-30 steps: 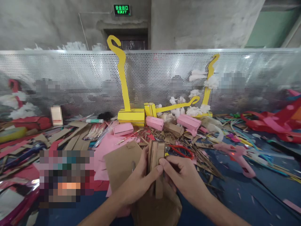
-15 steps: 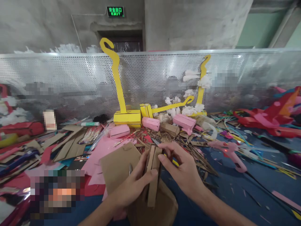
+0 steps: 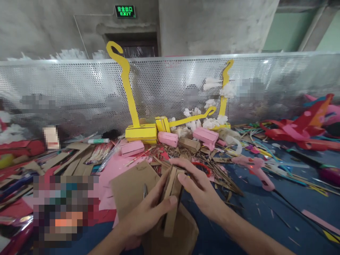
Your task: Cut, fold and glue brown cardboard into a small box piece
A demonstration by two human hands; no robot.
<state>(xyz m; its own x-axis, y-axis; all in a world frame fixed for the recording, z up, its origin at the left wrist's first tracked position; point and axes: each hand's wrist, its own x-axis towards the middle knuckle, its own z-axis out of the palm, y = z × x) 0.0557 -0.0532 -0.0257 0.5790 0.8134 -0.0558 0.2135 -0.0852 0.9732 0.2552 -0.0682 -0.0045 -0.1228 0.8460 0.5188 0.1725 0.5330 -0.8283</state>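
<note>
A concrete wall [image 3: 212,30] with a lit exit sign [image 3: 124,11] was seen behind a perforated metal screen [image 3: 159,92], and the blue table [image 3: 255,226] before it was strewn with scraps. At the near middle, above the table, a folded cardboard piece [image 3: 170,216] was held tilted. Its left side was gripped by the left hand [image 3: 152,210], fingers closed around it, thumb laid along its face. Its upper end was clasped between the thumb and curled fingers of the right hand [image 3: 198,186]. A pink glue gun [image 3: 259,168] was placed well to the right; pink boxes [image 3: 132,148] were scattered beyond.
</note>
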